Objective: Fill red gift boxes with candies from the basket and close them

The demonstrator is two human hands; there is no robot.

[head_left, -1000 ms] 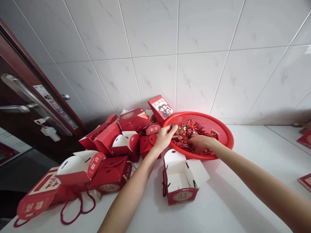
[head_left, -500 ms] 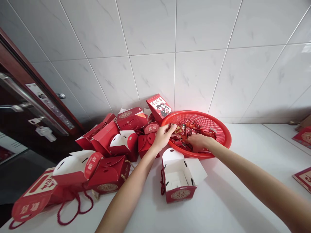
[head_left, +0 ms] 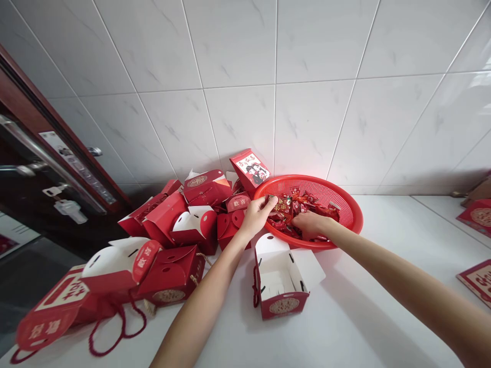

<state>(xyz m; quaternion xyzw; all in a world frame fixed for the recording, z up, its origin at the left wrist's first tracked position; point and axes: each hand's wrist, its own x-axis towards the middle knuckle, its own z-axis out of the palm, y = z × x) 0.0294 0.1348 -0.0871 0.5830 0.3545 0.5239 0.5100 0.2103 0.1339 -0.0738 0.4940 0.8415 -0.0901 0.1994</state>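
A red plastic basket (head_left: pixel 353 214) with a mesh wall holds a heap of red wrapped candies (head_left: pixel 320 208). At its left rim, my left hand (head_left: pixel 258 217) is closed, thumb against fingers, on a dark red candy packet (head_left: pixel 284 205) with gold lettering. My right hand (head_left: pixel 311 225) reaches into the heap with fingers bent downward; the fingertips are buried, so what they grip is hidden. In front of the basket stands an open red gift box (head_left: pixel 284 306) with a white inside, its flaps raised and spread. Nothing shows inside it.
Several red gift boxes (head_left: pixel 169 276), some open, crowd the left of the white counter (head_left: pixel 345 317). Another box (head_left: pixel 251 168) leans near the tiled wall (head_left: pixel 238 122). A door with keys (head_left: pixel 71 209) stands at far left. More red boxes (head_left: pixel 477 214) lie at the right edge.
The view has shifted very slightly. Both hands stay in nearly the same places, the right one still among the candies and the left one still on its packet.
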